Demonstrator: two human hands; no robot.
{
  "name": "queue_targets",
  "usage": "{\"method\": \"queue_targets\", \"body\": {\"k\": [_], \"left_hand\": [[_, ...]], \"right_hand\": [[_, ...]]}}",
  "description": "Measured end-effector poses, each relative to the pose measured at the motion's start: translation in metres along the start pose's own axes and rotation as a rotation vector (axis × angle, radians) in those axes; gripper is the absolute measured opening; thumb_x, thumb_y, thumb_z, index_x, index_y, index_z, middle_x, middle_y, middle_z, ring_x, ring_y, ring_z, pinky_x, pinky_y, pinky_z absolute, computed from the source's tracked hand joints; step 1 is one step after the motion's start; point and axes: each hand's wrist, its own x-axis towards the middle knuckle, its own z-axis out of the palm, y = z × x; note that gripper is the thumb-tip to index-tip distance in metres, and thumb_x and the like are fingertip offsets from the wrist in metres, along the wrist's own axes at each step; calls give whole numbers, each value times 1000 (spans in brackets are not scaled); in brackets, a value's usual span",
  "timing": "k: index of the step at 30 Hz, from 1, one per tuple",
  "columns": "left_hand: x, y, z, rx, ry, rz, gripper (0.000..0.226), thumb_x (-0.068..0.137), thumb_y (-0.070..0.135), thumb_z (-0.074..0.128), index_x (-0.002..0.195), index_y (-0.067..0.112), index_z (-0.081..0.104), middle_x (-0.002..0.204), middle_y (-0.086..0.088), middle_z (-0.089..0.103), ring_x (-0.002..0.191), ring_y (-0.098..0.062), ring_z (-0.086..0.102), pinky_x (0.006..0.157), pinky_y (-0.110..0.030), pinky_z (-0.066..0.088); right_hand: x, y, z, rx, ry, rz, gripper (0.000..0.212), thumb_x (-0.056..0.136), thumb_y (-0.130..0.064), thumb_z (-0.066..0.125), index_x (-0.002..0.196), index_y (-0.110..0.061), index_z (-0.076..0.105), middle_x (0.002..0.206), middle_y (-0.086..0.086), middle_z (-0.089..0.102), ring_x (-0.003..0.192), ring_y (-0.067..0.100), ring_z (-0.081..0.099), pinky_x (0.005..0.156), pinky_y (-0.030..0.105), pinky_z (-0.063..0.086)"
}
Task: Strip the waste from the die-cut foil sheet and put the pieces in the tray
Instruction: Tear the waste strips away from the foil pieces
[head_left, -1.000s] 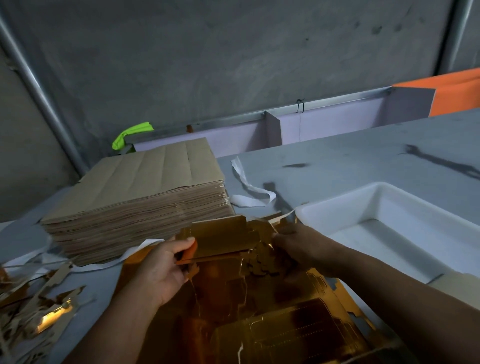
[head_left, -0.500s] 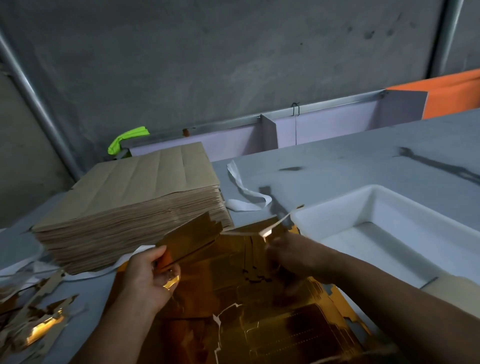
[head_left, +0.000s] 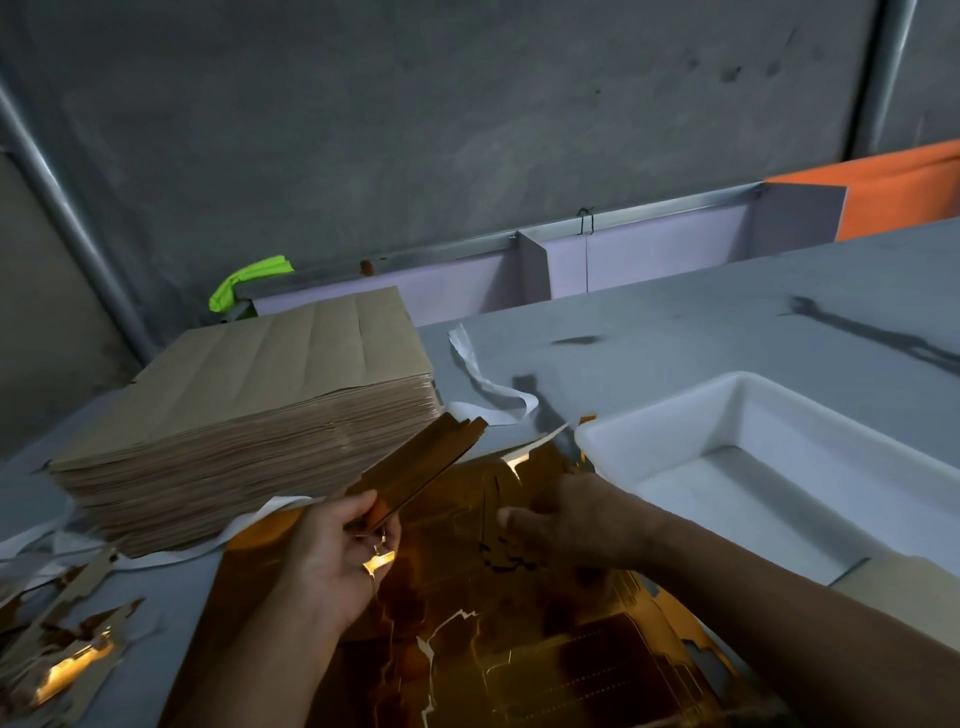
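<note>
My left grip (head_left: 337, 556) pinches a freed gold strip (head_left: 421, 467), raised above the foil sheet (head_left: 519, 649), which lies on the counter (head_left: 675, 322) beside the tray (head_left: 665, 421). My right grip (head_left: 566, 519) rests on the sheet; pinching or flat, I cannot tell. Judged thin, tear-prone: hold near cuts.

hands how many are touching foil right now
2. The left hand grips a lifted foil piece in front of the brown stack; the right hand lies on the sheet next to the tray, its grip unclear.
</note>
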Motion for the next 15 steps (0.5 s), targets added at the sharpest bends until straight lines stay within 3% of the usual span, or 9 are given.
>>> {"method": "queue_targets", "body": {"k": [3, 6, 10, 15], "left_hand": [[2, -4, 1, 59, -29, 44, 42, 88, -1, 58, 127, 16, 55, 105, -15, 63, 81, -23, 62, 56, -32, 52], [1, -8, 3, 167, -89, 80, 33, 85, 1, 57, 111, 22, 59, 102, -14, 65, 80, -26, 62, 59, -34, 47], [-1, -10, 3, 259, -203, 74, 35, 71, 4, 61, 101, 21, 59, 107, -17, 66, 95, -34, 63, 75, -45, 53], [0, -15, 1, 355, -261, 66, 35, 69, 3, 61, 101, 15, 60, 107, -18, 69, 99, -35, 64, 83, -47, 52]], "right_hand": [[-2, -4, 0, 112, 86, -57, 64, 68, -87, 51, 57, -26, 63, 49, -11, 60, 47, 2, 60, 55, 24, 48], [-6, -9, -3, 268, 149, -157, 36, 72, -85, 52, 62, -53, 65, 55, -24, 63, 51, -7, 60, 53, 18, 44], [-8, -8, -4, 472, 108, -127, 55, 72, -81, 59, 87, -30, 72, 74, 0, 73, 50, 11, 61, 47, 26, 48], [-8, -11, -6, 541, 89, -127, 36, 95, -45, 59, 93, -10, 67, 79, 9, 73, 50, 15, 61, 45, 27, 48]]}}
